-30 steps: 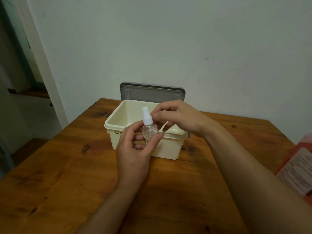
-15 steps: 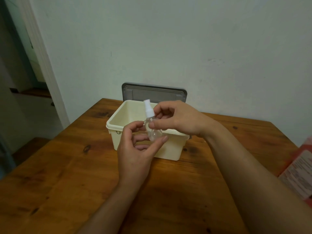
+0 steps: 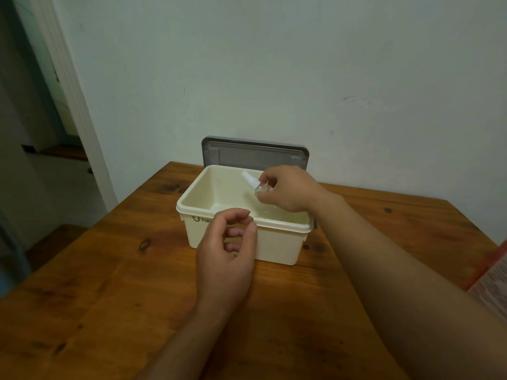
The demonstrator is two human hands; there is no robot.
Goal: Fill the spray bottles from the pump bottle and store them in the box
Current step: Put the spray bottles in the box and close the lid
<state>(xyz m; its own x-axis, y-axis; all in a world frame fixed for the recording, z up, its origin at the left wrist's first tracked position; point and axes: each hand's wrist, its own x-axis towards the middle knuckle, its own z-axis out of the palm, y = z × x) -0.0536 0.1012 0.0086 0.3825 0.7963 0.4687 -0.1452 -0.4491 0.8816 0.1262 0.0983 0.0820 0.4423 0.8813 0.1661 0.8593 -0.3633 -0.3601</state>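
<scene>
Right hand (image 3: pixel 286 192) pinches clear white-capped spray bottle (image 3: pixel 253 182) over cream plastic box (image 3: pixel 277 245).
Left hand (image 3: pixel 225 256) loose, empty; tilted release risks leaking.

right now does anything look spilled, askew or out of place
Nothing stands out: the right hand holds the spray bottle tilted over the open storage box, and no spill shows on the wooden table.

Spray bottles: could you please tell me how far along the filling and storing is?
Done: the box is open, lid upright behind it. In hand: the right hand holds a capped spray bottle, tilted, over the box; the left hand is empty. Left: setting it inside; whether others remain cannot be told.
</scene>
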